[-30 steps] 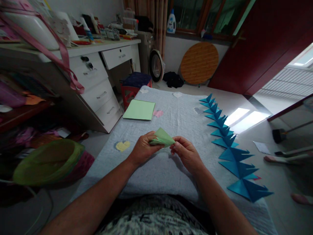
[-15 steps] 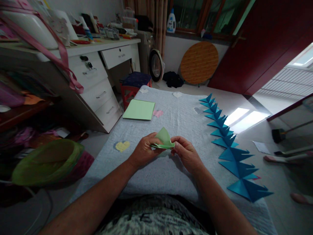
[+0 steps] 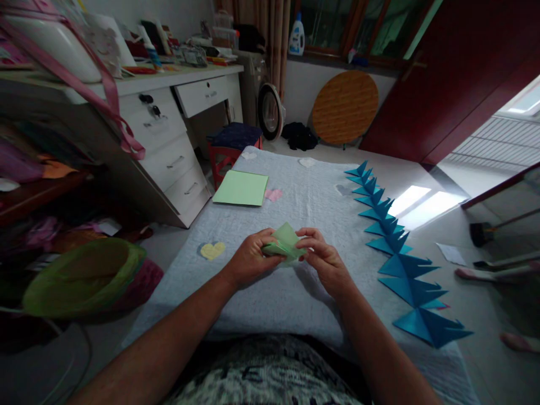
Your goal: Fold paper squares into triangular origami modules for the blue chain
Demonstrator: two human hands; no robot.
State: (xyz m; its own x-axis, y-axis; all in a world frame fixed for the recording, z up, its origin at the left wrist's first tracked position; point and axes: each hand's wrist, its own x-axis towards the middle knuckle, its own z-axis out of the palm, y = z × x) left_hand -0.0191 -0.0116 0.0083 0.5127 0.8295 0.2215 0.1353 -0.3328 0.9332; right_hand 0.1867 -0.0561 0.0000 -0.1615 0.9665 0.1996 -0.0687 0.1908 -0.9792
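Note:
A partly folded piece of light green origami paper (image 3: pixel 287 239) is held between my two hands, just above the cloth-covered table (image 3: pixel 270 315). My left hand (image 3: pixel 255 256) grips its left side, thumb in front and fingers behind. On the right side, the thumb and fingers of my right hand (image 3: pixel 323 256) pinch its edge. The folds are partly hidden by my fingers and a little blurred. Farther off to the left lies a stack of green square paper (image 3: pixel 241 188). Along the right side runs a row of folded blue paper cranes (image 3: pixel 405 275).
A white desk with drawers (image 3: pixel 169 152) and a red stool (image 3: pixel 234 140) stand at the left. The green-lined bin (image 3: pixel 84 275) is on the floor, lower left. Behind the table are an open washing machine door (image 3: pixel 270 112) and a round wooden board (image 3: pixel 346 107).
The green paper has been turned, so its top now shows as a flatter diamond. My right fingers have shifted over its right edge; my left hand keeps its grip.

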